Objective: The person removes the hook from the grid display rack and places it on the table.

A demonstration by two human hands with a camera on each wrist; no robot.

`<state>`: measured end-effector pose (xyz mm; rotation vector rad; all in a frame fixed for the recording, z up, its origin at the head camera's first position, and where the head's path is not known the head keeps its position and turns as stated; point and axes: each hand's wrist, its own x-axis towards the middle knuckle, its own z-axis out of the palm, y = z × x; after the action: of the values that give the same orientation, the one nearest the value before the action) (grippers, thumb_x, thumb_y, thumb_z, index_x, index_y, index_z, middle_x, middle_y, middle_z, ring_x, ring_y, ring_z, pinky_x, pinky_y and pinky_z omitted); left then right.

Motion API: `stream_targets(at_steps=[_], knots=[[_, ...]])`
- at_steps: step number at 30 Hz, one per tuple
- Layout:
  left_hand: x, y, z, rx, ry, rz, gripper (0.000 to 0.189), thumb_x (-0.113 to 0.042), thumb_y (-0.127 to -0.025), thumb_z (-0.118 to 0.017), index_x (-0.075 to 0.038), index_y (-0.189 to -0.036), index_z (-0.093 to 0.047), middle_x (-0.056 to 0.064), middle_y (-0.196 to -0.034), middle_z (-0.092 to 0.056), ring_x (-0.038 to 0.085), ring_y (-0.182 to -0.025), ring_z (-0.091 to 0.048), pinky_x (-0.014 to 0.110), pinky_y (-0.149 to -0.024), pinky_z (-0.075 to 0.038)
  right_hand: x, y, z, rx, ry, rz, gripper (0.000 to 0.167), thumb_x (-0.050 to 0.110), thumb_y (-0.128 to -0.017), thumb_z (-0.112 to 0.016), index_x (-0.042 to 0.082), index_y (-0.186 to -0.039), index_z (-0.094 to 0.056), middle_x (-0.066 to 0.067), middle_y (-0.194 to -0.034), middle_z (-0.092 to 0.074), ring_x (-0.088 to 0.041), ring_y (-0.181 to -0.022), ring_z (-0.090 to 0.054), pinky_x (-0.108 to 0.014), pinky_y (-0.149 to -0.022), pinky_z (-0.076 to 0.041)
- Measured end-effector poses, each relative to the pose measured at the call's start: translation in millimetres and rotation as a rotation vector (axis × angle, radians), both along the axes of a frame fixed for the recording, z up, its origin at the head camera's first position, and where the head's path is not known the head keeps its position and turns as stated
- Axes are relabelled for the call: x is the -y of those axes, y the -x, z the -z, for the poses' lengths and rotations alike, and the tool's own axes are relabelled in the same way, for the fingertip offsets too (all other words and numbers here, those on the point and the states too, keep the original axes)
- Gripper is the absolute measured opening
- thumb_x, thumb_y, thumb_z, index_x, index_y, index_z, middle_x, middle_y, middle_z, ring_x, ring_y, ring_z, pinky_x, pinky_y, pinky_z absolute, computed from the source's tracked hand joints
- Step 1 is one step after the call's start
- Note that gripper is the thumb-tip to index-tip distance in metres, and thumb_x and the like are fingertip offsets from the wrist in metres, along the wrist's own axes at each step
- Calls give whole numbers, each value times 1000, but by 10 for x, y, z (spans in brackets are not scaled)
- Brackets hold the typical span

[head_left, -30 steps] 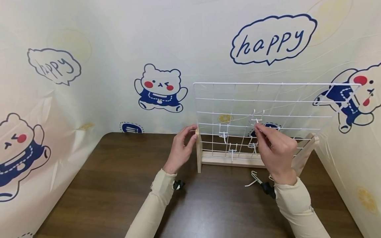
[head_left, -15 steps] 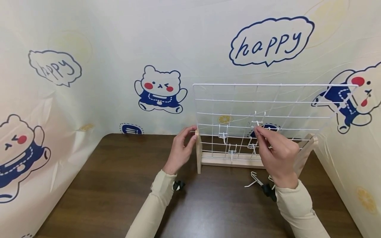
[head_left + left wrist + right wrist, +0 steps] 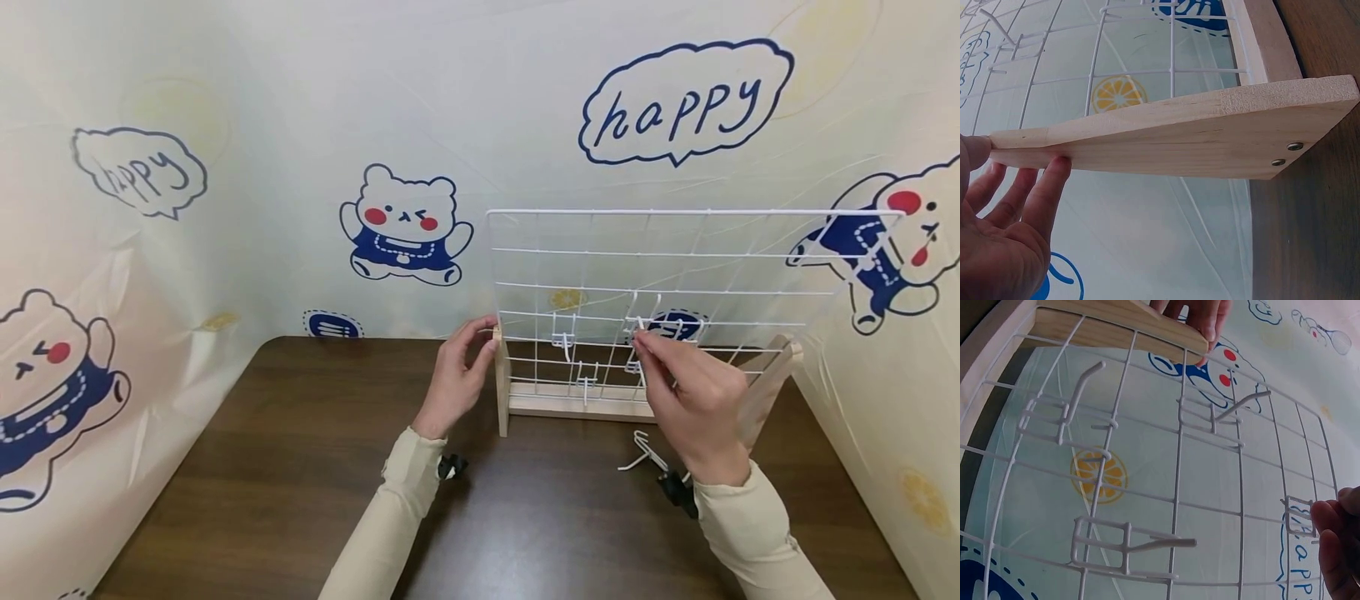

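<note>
Count: 1 tbl (image 3: 315,500), 1 wire grid (image 3: 701,253), 2 wood side pcs (image 3: 1179,145), 1 wood base bar (image 3: 577,406), 2 screw heads (image 3: 1295,146) vis., 3 grid hooks (image 3: 1163,544), 1 held hook (image 3: 639,323), min. 1 loose hook (image 3: 649,451), 1 L hand (image 3: 455,379), 1 R hand (image 3: 697,392), 2 sleeves (image 3: 397,508), plus, in head vw, 3 bear prints (image 3: 405,233) & 2 "happy" bubbles (image 3: 686,104).

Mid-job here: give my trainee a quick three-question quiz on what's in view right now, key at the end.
1. Count: besides the pinched hook in the right hand, how many mounted hooks hang on the white wire grid?

2. True or false: the left hand is holding a hook.

3. Fill in the blank: a loose hook lies on the ____.

Key:
1. Three.
2. False; it grips the end of the wooden side panel.
3. Table.
</note>
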<state>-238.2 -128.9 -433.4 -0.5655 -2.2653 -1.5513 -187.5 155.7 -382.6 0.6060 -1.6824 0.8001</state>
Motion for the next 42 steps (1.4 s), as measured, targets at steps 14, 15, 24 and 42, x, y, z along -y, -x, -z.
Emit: stream_targets(at_steps=[14,15,24,42], knots=[[-5,3,10,-7,15,-7,29,-9,-105,-60,-1,-134,-64,17,-128,-70,30,-118,-70,45,-100,-60,6,-80,99,19,-60,-14,32,26,-104,-66,0,-92,-81,-15,-82,-80,-32,-66,-76,-21,-79,-61],[-4,4,14,-8,18,-8,29,-9,-105,-60,-1,-133,-64,17,-128,-70,30,-118,-70,43,-100,-60,3,-82,104,18,-64,-12,33,26,-104,-66,0,-92,-81,-15,-82,-80,-32,-66,-76,-25,-76,-62],[3,-5,12,-11,16,-5,30,-9,-105,-60,1,-134,-63,17,-128,-70,31,-118,-70,43,-101,-60,-16,-91,153,9,-89,-7,35,26,-105,-64,-1,-90,-82,-13,-80,-80,-31,-63,-75,-41,-61,-58],[4,-6,6,5,9,-6,31,-10,-106,-60,-1,-135,-63,17,-131,-69,35,-120,-69,44,-104,-59,-81,-159,310,37,-194,-20,37,27,-106,-62,-1,-93,-81,-15,-80,-79,-28,-64,-76,-43,-57,-59]])
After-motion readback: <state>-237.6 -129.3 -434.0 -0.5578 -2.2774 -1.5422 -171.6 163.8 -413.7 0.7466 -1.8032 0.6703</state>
